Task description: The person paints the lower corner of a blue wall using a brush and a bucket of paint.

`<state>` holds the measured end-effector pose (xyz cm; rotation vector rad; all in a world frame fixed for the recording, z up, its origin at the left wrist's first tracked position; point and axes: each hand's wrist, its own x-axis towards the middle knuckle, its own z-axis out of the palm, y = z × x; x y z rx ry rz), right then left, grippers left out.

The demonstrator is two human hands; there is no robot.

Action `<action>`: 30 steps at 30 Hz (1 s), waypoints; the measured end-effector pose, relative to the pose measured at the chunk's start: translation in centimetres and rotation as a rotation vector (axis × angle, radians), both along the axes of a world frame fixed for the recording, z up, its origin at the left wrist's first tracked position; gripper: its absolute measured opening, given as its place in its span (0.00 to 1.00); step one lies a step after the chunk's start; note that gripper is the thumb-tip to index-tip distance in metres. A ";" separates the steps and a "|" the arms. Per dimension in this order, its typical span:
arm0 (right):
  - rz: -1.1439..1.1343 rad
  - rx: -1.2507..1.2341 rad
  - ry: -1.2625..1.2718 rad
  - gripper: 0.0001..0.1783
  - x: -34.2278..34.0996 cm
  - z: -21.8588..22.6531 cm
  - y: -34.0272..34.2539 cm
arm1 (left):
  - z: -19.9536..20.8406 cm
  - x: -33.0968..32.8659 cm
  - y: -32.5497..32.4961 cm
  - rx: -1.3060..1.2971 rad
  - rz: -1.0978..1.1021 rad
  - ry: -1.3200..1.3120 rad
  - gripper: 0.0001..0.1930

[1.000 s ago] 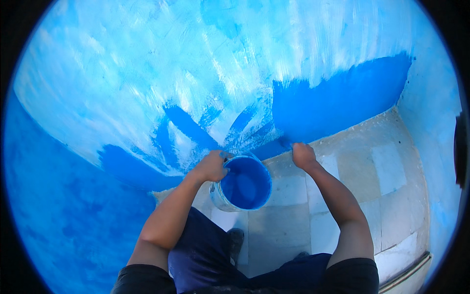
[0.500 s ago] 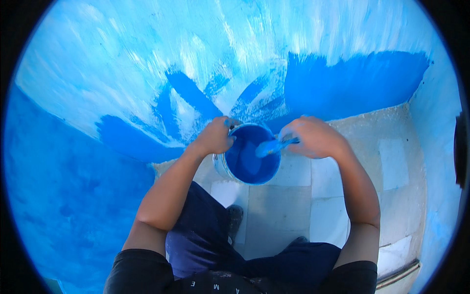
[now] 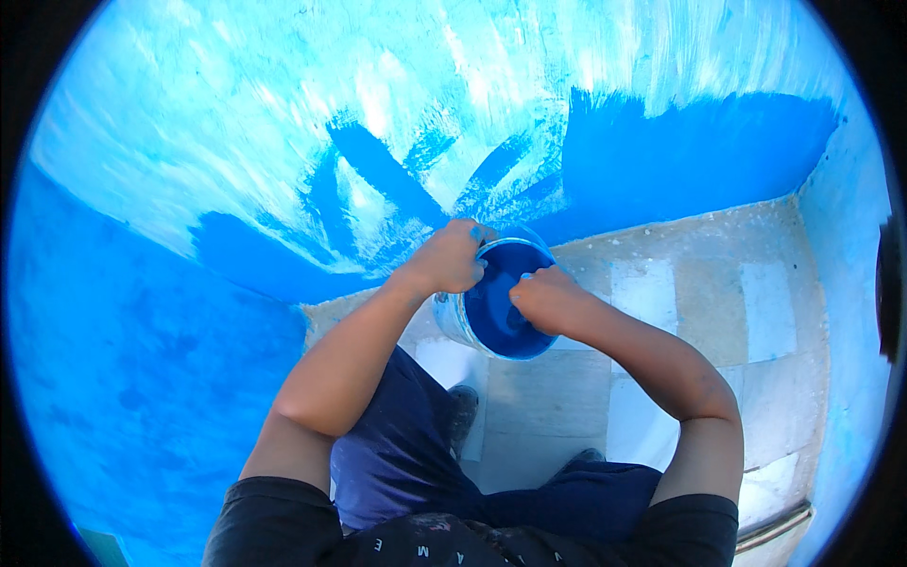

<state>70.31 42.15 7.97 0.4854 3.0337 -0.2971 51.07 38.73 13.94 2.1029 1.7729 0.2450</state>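
Observation:
My left hand point(image 3: 452, 257) grips the far left rim of a paint bucket point(image 3: 452, 319), which is tilted a little and streaked on its outside. Blue paint point(image 3: 487, 307) coats its inner wall and lies inside. My right hand point(image 3: 548, 300) is closed and reaches over the bucket's right rim, its fingers above the opening. The paintbrush in it is hidden behind the hand and down in the bucket. Blue paint marks fingers of both hands. Beyond the bucket rises a pale blue wall point(image 3: 236, 104) with darker blue strokes and a solid dark blue patch point(image 3: 690, 156).
A darker blue wall point(image 3: 142, 350) stands on the left, and a pale blue wall point(image 3: 850, 283) on the right. Worn grey and white tiles point(image 3: 539, 406) cover the floor. My shoes point(image 3: 463, 416) are below the bucket.
My right hand has moved left and down over the bucket, turning so the brush drops out of sight. The bucket and my left hand have shifted slightly right in view.

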 end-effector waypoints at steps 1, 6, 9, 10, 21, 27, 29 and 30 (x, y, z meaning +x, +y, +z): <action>-0.014 -0.034 0.001 0.04 0.2 0.4 0.2 | 0.2 0.0 -0.3 -0.002 0.012 0.010 0.22; -0.056 -0.207 0.230 0.07 3.3 1.5 3.4 | -0.1 -0.4 -0.4 0.020 0.018 0.034 0.22; -0.080 -0.532 0.203 0.14 4.2 1.7 5.1 | 0.0 -0.4 -0.4 -0.006 0.035 0.014 0.22; -0.102 -0.681 0.167 0.15 4.3 2.1 5.6 | 0.1 -0.3 -0.4 -0.006 0.037 0.016 0.22; -0.373 -1.535 0.742 0.18 8.6 0.1 7.5 | 0.3 -2.0 -0.3 0.050 0.039 0.032 0.21; -0.519 -0.137 1.114 0.13 6.4 3.3 7.2 | -1.0 -2.9 0.3 -0.009 0.091 0.044 0.21; -0.628 0.118 1.014 0.12 4.9 3.4 6.7 | -0.5 -2.0 0.6 -0.037 0.077 0.032 0.23; -0.680 0.243 0.960 0.13 4.5 3.1 6.6 | -0.2 -1.7 0.7 -0.051 0.071 0.028 0.24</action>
